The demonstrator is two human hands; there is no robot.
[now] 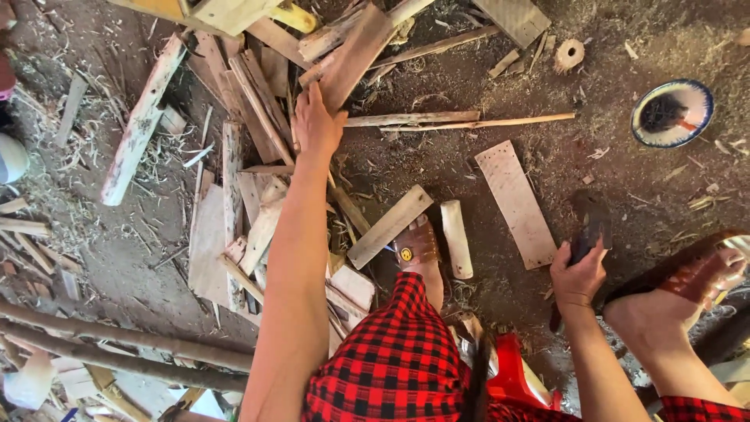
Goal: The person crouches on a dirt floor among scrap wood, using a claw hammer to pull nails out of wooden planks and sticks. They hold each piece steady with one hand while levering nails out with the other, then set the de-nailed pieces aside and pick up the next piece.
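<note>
Our left hand far out on wood pile, fingers bent over end of brown plank. Plank tilted, its other end up on more scraps.

Our right hand right of pile, closed tight around dark tool. Tool points up and away from us.

Blue-rimmed bowl far right of pile, on dirt floor. Dark clump in it, small red bit beside clump. We cannot tell what clump is.

Pale flat board lies between pile and tool. Our sandaled foot just right of pile.

Single head-worn view, steeply downward, close over dirt ground
</note>
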